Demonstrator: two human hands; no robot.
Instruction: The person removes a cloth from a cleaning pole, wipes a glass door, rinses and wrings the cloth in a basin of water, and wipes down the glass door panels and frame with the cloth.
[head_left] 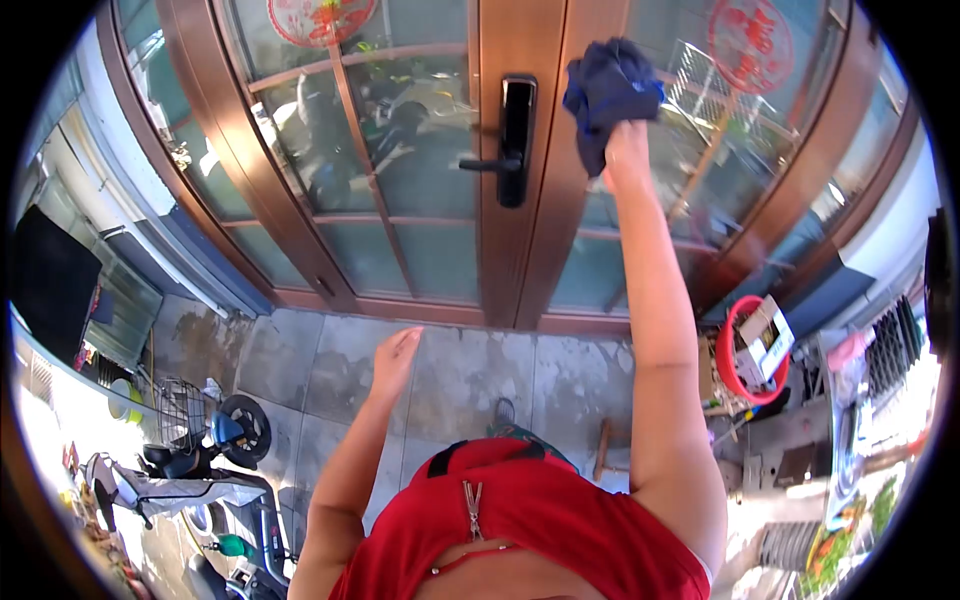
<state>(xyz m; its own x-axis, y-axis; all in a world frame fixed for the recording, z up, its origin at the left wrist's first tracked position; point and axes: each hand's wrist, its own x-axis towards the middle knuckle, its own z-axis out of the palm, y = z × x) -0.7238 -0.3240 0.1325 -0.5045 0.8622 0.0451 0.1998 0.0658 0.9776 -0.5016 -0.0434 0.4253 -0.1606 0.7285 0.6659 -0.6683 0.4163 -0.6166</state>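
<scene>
The person's right hand (627,152) grips a dark cloth (612,95), fingers mostly hidden in its folds, just right of the lock (516,140) on the doors (500,255); I can't tell whether the cloth touches them. The left hand (397,360) hangs below and left of the lock, fingers loosely curled, holding nothing. Well right of the lock I see a red sticker (750,45) and, lower, a red tub (728,368) with a box (768,347).
</scene>
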